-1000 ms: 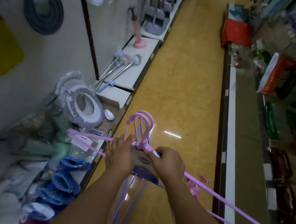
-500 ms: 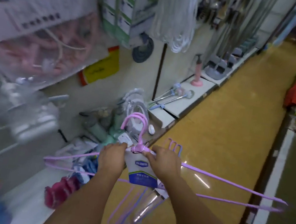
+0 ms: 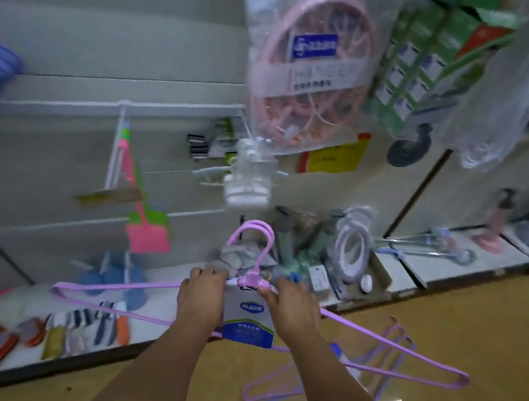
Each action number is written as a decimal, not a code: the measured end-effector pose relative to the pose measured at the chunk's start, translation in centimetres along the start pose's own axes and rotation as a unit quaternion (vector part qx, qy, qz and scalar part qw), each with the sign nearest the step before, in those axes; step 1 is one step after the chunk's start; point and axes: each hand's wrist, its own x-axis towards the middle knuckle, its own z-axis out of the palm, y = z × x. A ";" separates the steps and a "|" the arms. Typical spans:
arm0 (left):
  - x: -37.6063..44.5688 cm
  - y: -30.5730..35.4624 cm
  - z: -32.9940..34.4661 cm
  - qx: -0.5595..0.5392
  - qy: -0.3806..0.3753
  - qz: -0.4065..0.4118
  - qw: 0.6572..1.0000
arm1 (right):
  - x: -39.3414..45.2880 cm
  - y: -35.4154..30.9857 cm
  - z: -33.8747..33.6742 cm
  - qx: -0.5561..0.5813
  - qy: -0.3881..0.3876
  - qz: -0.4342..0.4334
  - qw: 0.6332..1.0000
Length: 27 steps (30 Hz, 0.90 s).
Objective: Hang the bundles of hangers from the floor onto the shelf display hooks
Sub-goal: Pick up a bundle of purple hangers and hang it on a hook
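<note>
I hold a bundle of purple hangers [image 3: 382,345] with a white and blue card label in front of the shelf wall, hooks pointing up. My left hand [image 3: 203,296] grips the bundle's shoulder left of the hooks. My right hand [image 3: 289,306] grips it on the right side. More bundles of purple and pink hangers [image 3: 280,400] lie on the yellow floor below my arms. White display hooks and rails [image 3: 116,145] stick out of the shelf wall to the upper left of the bundle.
A bagged pink round clip hanger [image 3: 311,69] hangs just above and beyond my hands. Pink and green fly swatters [image 3: 148,227] hang on the left. The low shelf base [image 3: 166,309] carries slippers, brushes and toilet seats. Green boxes [image 3: 427,59] hang at upper right.
My view has swung left and up from the aisle floor to the shelf wall. The bundle stays gripped in both hands and now faces the display hooks.
</note>
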 end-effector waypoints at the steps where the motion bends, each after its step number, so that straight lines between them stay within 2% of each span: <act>1: -0.7 -1.6 -0.4 -0.008 0.009 -0.018 1.000 | -0.1 -1.7 0.3 0.001 -0.005 -0.013 1.000; 11: -8.7 -19.5 -3.1 -0.014 0.048 -0.154 0.987 | -3.4 -20.2 5.5 0.010 -0.001 -0.139 0.990; 15: -11.9 -26.8 -4.2 -0.003 0.061 -0.162 0.985 | -5.4 -27.5 7.8 0.028 -0.005 -0.145 0.989; 20: -14.3 -35.1 -5.0 -0.054 0.066 -0.168 0.982 | -7.0 -35.2 10.9 0.076 -0.005 -0.138 0.988; 27: -14.8 -41.6 -5.3 -0.138 0.071 -0.189 0.970 | -6.7 -42.4 13.3 0.073 -0.018 -0.134 0.988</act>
